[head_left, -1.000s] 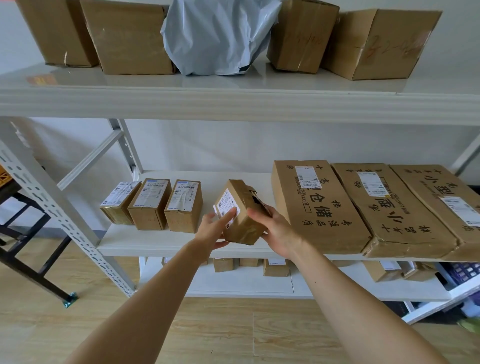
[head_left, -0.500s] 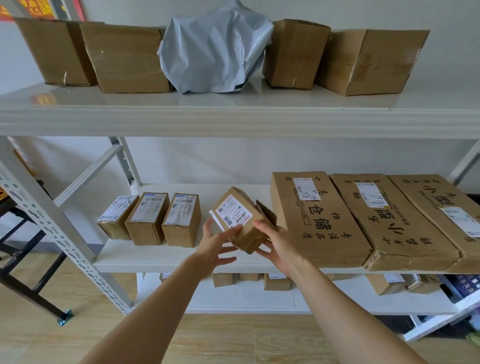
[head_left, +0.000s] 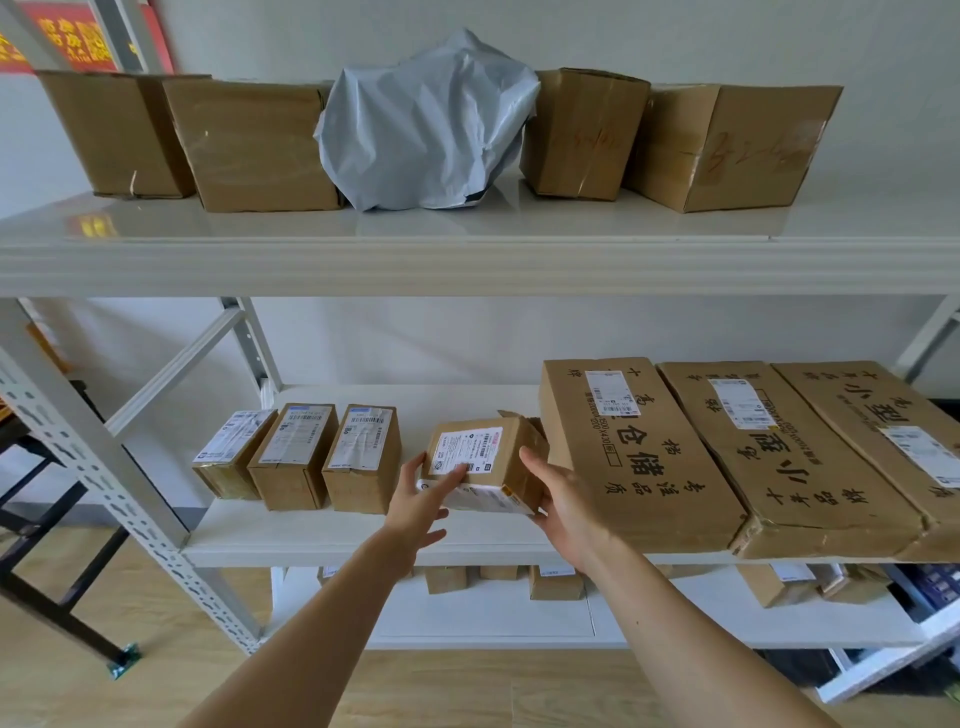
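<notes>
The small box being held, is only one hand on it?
No, the left hand and right hand touch the small box, one each side.

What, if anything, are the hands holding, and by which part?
A small labelled cardboard box, held between both hands: the left hand presses straight fingers on its labelled left front, the right hand grips its right end.

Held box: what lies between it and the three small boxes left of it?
Head view: only bare shelf and the left hand touching the held box; the nearest small box stands apart.
</notes>
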